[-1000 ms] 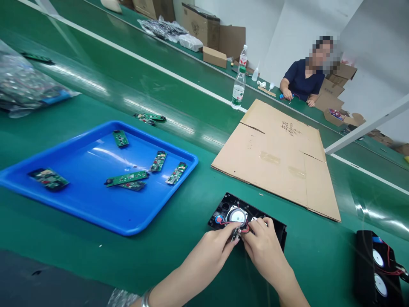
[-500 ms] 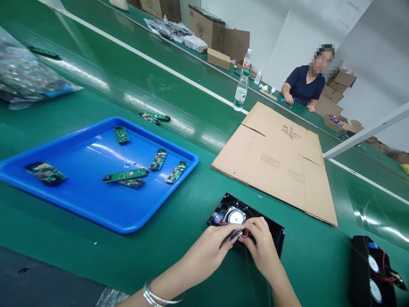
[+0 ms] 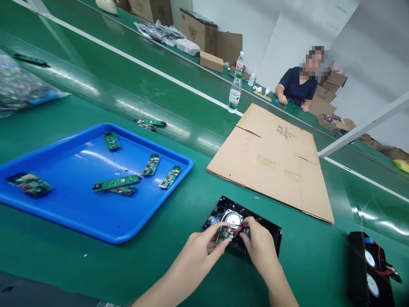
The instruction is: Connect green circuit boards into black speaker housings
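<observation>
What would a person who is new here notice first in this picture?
Probably the blue tray at the left, with several green circuit boards scattered in it. Next, at the bottom centre, the left hand and right hand meet over an open black speaker housing, the left fingers pinching a small green board with red wires. A flattened cardboard sheet lies just beyond on the green table.

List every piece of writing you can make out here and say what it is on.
Flattened cardboard sheet: dark handwritten characters near its far edge, too small to read.
Water bottle: green and white label with a red mark, print blurred.
Cardboard boxes: a faint printed mark, unreadable.
Circuit boards in the blue tray: no legible markings.
</observation>
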Demonstrator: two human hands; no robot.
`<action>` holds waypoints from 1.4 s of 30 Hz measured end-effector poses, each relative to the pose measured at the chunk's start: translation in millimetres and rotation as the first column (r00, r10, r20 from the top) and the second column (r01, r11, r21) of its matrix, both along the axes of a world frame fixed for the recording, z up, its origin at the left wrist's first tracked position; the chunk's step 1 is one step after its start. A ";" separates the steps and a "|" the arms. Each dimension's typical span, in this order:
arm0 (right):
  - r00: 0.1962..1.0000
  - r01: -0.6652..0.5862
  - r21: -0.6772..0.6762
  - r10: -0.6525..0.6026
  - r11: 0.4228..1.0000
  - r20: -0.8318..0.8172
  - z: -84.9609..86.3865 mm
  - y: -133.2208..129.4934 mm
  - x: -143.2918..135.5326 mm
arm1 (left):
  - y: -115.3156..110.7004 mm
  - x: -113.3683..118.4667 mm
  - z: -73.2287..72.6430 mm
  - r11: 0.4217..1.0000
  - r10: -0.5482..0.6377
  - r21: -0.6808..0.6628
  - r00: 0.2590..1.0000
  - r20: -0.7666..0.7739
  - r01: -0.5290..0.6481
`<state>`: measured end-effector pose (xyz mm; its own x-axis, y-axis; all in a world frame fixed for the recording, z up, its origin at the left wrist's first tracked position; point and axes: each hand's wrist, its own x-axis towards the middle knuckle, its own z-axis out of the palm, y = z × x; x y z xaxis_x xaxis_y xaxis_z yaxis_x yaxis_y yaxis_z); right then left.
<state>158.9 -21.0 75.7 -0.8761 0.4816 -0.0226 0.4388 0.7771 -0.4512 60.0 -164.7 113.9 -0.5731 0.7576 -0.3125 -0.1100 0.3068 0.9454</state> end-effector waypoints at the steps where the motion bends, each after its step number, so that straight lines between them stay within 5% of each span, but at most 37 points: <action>1: 1.000 0.010 0.069 -0.012 0.998 0.026 -2.4 -1.3 -1.7 | -0.5 -0.2 0.0 1.000 -0.009 -0.002 1.000 -0.003 0.009; 3: 0.997 0.075 0.078 -0.076 0.994 0.005 -4.8 -2.8 -4.0 | 0.0 -0.4 -0.3 1.000 -0.016 -0.011 1.000 -0.011 0.016; 8: 0.964 0.150 -0.278 -0.202 0.949 -0.172 -1.0 -0.1 -0.5 | 5.0 1.1 -0.6 1.000 0.013 -0.006 1.000 0.012 -0.013; 12: 0.996 0.061 0.056 -0.057 0.997 -0.075 -4.2 -4.3 -1.8 | 6.3 3.7 -1.6 1.000 -0.012 -0.011 1.000 -0.003 0.012; 16: 0.990 0.139 0.251 -0.128 0.958 -0.061 -10.9 -10.1 -11.4 | 4.0 5.1 -10.3 1.000 0.000 0.000 0.999 -0.037 0.000; 19: 0.960 0.222 0.049 -0.210 0.974 -0.186 -9.2 -9.7 -12.8 | 2.6 4.3 -15.6 1.000 0.008 0.017 0.999 -0.051 -0.007; 23: 0.929 0.149 -0.295 -0.236 0.944 -0.285 1.1 -8.3 -3.3 | 2.3 3.8 -9.5 0.999 0.035 -0.016 0.999 -0.025 -0.035; 27: 0.908 -0.001 -0.369 -0.154 0.929 -0.390 7.8 -8.6 8.8 | 5.4 5.3 -6.7 0.998 0.068 0.001 0.997 -0.044 -0.068; 31: 0.884 0.044 -0.380 -0.213 0.924 -0.417 5.2 -9.2 15.6 | 10.7 7.0 -12.8 0.996 0.091 0.029 0.992 -0.082 -0.089; 33: 0.896 0.049 -0.354 -0.198 0.934 -0.398 3.6 -10.4 16.4 | 12.9 7.4 -14.9 0.995 0.093 0.046 0.992 -0.088 -0.089; 38: 0.917 -0.140 -0.099 0.091 0.985 -0.388 3.7 -15.3 13.5 | 14.0 6.9 -15.4 0.997 0.059 0.050 0.987 -0.149 -0.052; 42: 0.916 -0.153 -0.012 0.137 0.988 -0.377 1.7 -16.8 10.8 | 12.8 6.7 -17.0 1.000 0.000 0.004 0.964 -0.266 0.001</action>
